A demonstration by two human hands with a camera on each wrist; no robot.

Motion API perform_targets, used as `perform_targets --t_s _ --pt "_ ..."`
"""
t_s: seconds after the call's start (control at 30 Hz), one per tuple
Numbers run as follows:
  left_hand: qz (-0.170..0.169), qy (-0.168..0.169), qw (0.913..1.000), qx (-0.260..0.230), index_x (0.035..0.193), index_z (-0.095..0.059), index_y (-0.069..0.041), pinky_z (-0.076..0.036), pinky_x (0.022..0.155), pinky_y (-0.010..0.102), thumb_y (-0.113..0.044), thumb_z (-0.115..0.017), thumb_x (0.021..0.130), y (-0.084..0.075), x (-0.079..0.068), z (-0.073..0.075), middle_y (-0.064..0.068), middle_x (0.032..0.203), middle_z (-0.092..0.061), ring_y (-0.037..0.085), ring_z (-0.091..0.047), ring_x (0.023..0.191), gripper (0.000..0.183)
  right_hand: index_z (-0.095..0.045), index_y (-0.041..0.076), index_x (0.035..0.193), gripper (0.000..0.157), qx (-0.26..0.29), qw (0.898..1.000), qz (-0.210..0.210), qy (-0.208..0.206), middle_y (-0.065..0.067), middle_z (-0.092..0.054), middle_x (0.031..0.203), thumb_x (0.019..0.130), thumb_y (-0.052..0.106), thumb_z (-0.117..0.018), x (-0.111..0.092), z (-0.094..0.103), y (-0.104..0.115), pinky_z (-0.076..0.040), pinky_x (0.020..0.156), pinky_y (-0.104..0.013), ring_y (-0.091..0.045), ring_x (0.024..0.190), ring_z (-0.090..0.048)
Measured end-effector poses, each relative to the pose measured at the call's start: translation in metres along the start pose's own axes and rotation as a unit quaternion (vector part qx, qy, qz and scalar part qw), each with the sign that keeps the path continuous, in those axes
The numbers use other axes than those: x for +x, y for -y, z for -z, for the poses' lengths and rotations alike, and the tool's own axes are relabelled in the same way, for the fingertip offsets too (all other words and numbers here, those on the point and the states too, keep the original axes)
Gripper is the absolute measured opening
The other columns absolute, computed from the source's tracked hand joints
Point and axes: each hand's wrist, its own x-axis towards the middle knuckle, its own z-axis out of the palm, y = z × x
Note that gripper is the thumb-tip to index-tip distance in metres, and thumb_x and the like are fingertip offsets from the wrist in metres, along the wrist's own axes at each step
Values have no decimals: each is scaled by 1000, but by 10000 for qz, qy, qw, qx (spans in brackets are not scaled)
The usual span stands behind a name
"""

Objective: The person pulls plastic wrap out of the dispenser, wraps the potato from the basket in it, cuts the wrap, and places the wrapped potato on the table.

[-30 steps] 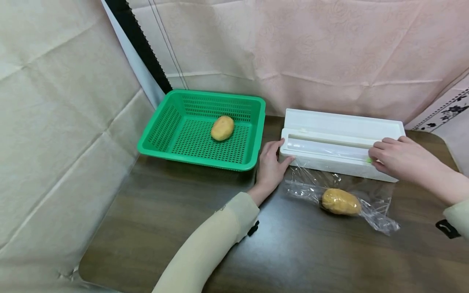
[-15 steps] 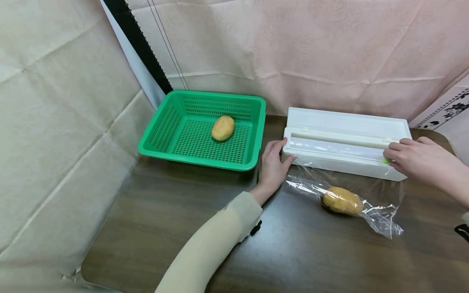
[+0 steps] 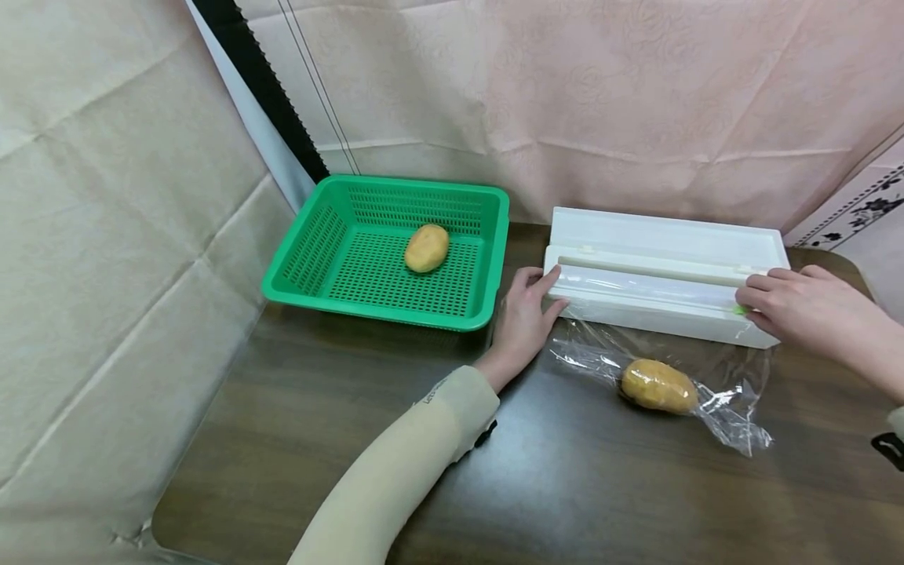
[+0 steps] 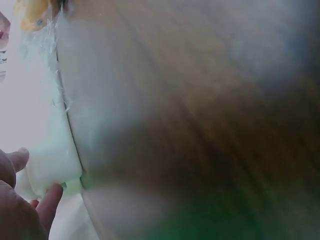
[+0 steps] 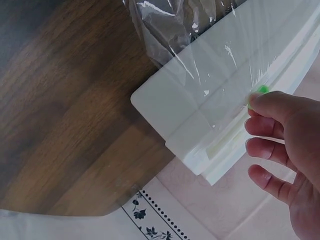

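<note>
From where I'm stood: looks like the film-cutting step, prob. near its end. The box (image 3: 660, 271) sits at the back of the worktop (image 3: 600, 486). R hand (image 3: 812, 310) pinches the green slider (image 3: 740, 310) on the box's front edge, a bit short of its R end. L hand (image 3: 521, 322) has thumb + fingers spread, braced on the box's L end, prob. to stop it shifting.

Potato #1 (image 3: 657, 386) lies just in front of the box, w/ clear film (image 3: 738, 424) over it, crumpled at its R. Potato #2 (image 3: 427, 248) is in the basket (image 3: 374, 312), L of the box, no film on it.

Can't tell if the cut's clean all along. Next move, I'd say: slider fully to the box's R end, L hand firm, then film lifted clear & folded round potato #1. Risk: film clings or bunches.
</note>
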Motion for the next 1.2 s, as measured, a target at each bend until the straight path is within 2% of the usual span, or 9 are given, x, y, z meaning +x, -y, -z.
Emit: perform_targets --t_s 0.2,0.43,0.5,0.63,0.7,0.77,0.9,1.03,1.2 --pt "111 51 9999 -60 138 -54 -21 -51 83 25 -36 -70 87 1 -1 0 4 127 -53 14 -62 105 56 -51 16 71 23 -85 9995 -199 242 3 -44 68 91 27 -47 -12 1 -6 -31 49 -37 -25 64 -50" --pt "281 -11 9996 -76 137 -55 -22 -52 82 27 -35 -73 85 0 0 2 4 127 -54 16 -62 105 57 -51 17 73 36 19 9982 -509 313 -3 -53 74 101 35 -35 -29 4 -15 -36 49 -43 -30 69 -52" --pt "281 -38 9996 -93 137 -55 -21 -52 82 28 -34 -73 85 0 0 2 4 127 -54 16 -62 105 56 -51 17 73 14 15 9976 -568 407 -3 -55 76 87 19 -53 -30 5 -16 -36 50 -44 -31 70 -52" --pt "275 -30 9995 -135 137 -55 -22 -52 82 28 -34 -73 85 -2 0 1 4 126 -55 16 -63 105 56 -51 18 72 18 -38 9972 -582 477 -3 -55 75 68 9 -66 -32 5 -18 -35 49 -42 -29 69 -51" --pt "274 -12 9995 -129 137 -55 -22 -52 81 27 -34 -72 85 -3 -1 1 4 125 -55 16 -63 104 56 -51 18 72 18 -48 9974 -554 455 -3 -54 74 68 7 -65 -35 4 -19 -34 48 -41 -29 68 -50" --pt "266 5 9996 -121 137 -55 -22 -52 81 26 -35 -72 86 -4 -1 0 4 126 -55 15 -63 104 56 -52 17 72 18 -175 9979 -527 334 -3 -51 73 89 20 -55 -40 4 -20 -34 47 -41 -29 66 -50" --pt "288 -30 9996 -68 137 -55 -21 -53 81 26 -34 -72 86 -6 -1 0 4 126 -55 16 -63 104 56 -57 15 75 60 -319 9967 -639 385 -3 -51 74 105 46 -15 -49 5 -21 -37 46 -45 -31 68 -53" --pt "172 16 9998 102 138 -55 -20 -52 82 27 -35 -71 87 -7 -1 1 4 126 -55 16 -64 103 55 -61 9 84 14 -165 9922 -1078 608 -8 -57 78 90 22 -60 -50 13 -17 -43 55 -54 -36 73 -56" --pt "-25 95 9989 455 138 -54 -18 -51 88 29 -37 -69 88 -8 1 4 5 127 -54 17 -61 106 55 -63 7 101 31 197 9879 -1382 671 -11 -59 87 75 19 -77 -38 20 -5 -44 62 -57 -36 76 -58"
